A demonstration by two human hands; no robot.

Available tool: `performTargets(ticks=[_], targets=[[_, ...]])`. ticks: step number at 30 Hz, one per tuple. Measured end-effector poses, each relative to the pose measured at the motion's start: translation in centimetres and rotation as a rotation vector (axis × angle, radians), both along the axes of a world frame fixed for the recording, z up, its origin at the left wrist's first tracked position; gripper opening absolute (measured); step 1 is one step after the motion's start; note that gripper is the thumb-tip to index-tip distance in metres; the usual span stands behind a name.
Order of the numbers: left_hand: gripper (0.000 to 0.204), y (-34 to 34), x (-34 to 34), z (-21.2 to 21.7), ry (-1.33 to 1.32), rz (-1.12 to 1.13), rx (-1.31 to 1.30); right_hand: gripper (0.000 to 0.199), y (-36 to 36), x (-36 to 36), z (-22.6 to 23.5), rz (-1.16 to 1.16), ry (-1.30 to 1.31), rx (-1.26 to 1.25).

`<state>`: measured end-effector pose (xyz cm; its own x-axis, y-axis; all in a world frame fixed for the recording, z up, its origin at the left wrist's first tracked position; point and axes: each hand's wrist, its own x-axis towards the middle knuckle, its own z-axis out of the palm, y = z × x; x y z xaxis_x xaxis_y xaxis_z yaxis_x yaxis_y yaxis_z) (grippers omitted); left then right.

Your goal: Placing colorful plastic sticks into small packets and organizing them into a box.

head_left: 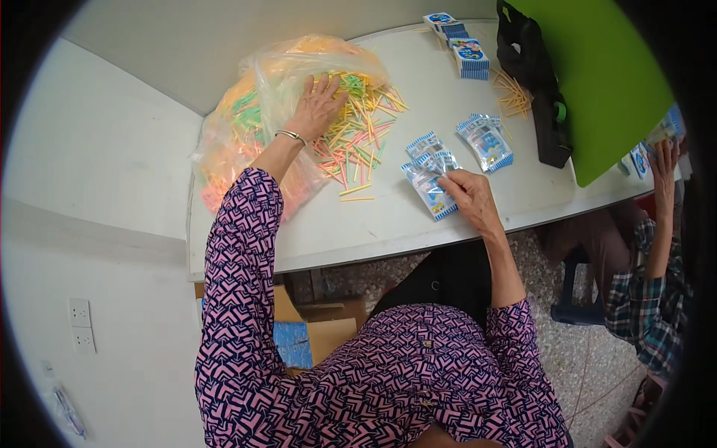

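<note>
While the left hand [317, 104] lies flat with fingers spread on a heap of coloured sticks [357, 131] spilling from a clear plastic bag [246, 112], the right hand [469, 196] rests on the white tabletop [388, 216], fingers pressed together on a small blue-and-white packet [427, 183]; more packets [485, 140] lie near.

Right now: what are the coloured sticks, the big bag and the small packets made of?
Coloured sticks: likely plastic, thin, uniform pastel colours; left hand rests on them.
Big bag: clear thin plastic film, wrinkled, glossy.
Small packets: glossy printed plastic film, probably; right hand touches one.
</note>
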<state>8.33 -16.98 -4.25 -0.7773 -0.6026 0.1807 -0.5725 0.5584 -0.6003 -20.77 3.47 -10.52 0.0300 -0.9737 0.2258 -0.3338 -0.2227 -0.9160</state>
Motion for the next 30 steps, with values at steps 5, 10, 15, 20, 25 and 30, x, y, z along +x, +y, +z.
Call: performTargets(ticks=[5,10,15,20,25,30], targets=[[0.038,-0.7,-1.1,0.1,-0.020,0.040,0.068,0.022,-0.1,-0.3,-0.1,0.013,0.022,0.001],[0.039,-1.4,-1.4,-0.7,-0.080,0.007,0.072,0.026,-0.2,-0.2,0.2,0.027,0.034,-0.004],[0.034,-2.1,-1.9,-2.0,-0.172,0.007,0.030,0.030,-0.1,0.0,0.5,0.029,0.043,-0.022],[0.030,-1.5,-1.7,-3.0,-0.123,-0.028,0.008,0.029,-0.1,0.0,0.6,0.030,0.035,-0.014],[0.013,-0.7,-1.4,-2.9,-0.043,-0.130,-0.043,0.030,0.0,0.0,0.7,0.021,0.018,-0.006],[0.009,-0.4,-1.2,-3.0,0.034,-0.211,-0.058,0.031,0.1,-0.1,1.2,0.021,0.012,0.000]])
